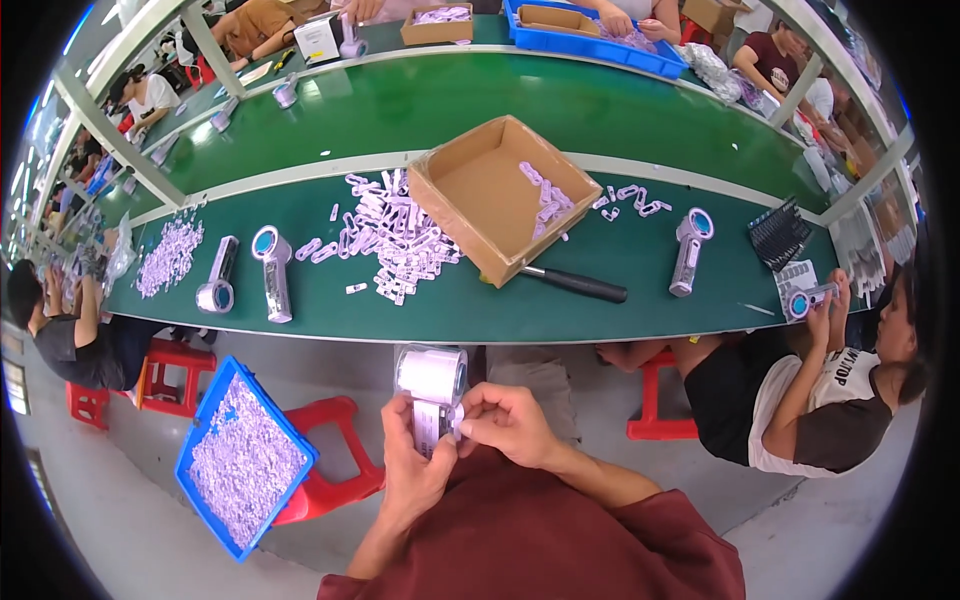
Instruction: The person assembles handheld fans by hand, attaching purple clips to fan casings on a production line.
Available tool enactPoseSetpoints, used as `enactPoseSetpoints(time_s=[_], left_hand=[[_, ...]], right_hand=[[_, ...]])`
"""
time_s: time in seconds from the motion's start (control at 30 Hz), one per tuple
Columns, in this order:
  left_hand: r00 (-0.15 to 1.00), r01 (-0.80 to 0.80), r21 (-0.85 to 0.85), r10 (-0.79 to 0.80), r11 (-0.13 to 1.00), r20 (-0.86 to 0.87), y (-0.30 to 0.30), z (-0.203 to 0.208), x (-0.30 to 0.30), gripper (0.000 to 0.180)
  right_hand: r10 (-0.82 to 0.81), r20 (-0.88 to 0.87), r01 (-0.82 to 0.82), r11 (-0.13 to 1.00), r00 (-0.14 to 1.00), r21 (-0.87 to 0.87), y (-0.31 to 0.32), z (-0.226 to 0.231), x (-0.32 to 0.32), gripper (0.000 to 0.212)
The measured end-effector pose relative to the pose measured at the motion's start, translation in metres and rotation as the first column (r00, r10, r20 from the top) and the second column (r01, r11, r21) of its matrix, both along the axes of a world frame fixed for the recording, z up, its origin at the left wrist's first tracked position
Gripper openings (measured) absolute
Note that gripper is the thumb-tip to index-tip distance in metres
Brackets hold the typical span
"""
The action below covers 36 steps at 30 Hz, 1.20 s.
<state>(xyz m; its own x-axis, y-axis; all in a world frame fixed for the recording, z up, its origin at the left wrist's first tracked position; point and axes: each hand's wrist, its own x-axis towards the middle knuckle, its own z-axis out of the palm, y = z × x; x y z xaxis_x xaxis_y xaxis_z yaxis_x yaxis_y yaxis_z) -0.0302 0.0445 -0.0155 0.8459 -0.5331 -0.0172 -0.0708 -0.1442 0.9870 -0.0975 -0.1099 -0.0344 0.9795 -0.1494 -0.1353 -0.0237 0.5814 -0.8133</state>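
In front of my body, just off the table's near edge, my left hand (418, 465) is wrapped round the handle of a lavender handheld fan (430, 373) with a round head. Its handle looks uncovered on one side, with inner parts showing. My right hand (510, 425) is closed in a pinch against the handle's right side, on what looks like a small pale lavender piece, mostly covered by the fingers. Similar fans lie on the table: two at the left, one of them this fan (271, 272), and another fan (690, 252) at the right.
A heap of lavender plastic pieces (400, 235) lies beside a tilted cardboard box (480, 190), with a black-handled tool (585, 287) under it. Smaller parts (170, 258) are piled at left. A blue tray (300, 440) of parts rests on a red stool (345, 490). Co-workers sit on both sides.
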Motion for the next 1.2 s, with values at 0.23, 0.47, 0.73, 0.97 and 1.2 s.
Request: enactPoseSetpoints(time_s=[0.23,0.47,0.73,0.97,1.2], left_hand=[[0.994,-0.014,0.107,0.002,0.994,0.109,-0.006,0.001,-0.002,0.065],[0.986,-0.052,0.132,0.03,0.99,0.163,-0.008,0.004,-0.001,0.068],[0.944,-0.117,0.149,0.063,0.982,0.323,-0.003,0.001,-0.005,0.067],[0.923,-0.117,0.168,0.044,0.979,0.383,-0.004,0.007,-0.004,0.066],[0.926,-0.07,0.219,-0.018,0.973,0.378,0.0,0.008,-0.001,0.07]], right_hand=[[-0.133,-0.049,0.099,0.896,0.99,-0.433,-0.002,0.013,0.001,0.014],[-0.16,-0.016,0.141,0.912,0.987,-0.386,0.003,0.006,0.006,0.014],[-0.146,-0.01,0.126,0.88,0.989,-0.457,0.011,0.012,0.004,0.014],[-0.146,0.018,0.142,0.921,0.989,-0.363,0.01,0.013,0.005,0.014],[0.023,0.056,0.011,0.849,0.998,-0.528,-0.005,0.014,0.002,0.017]])
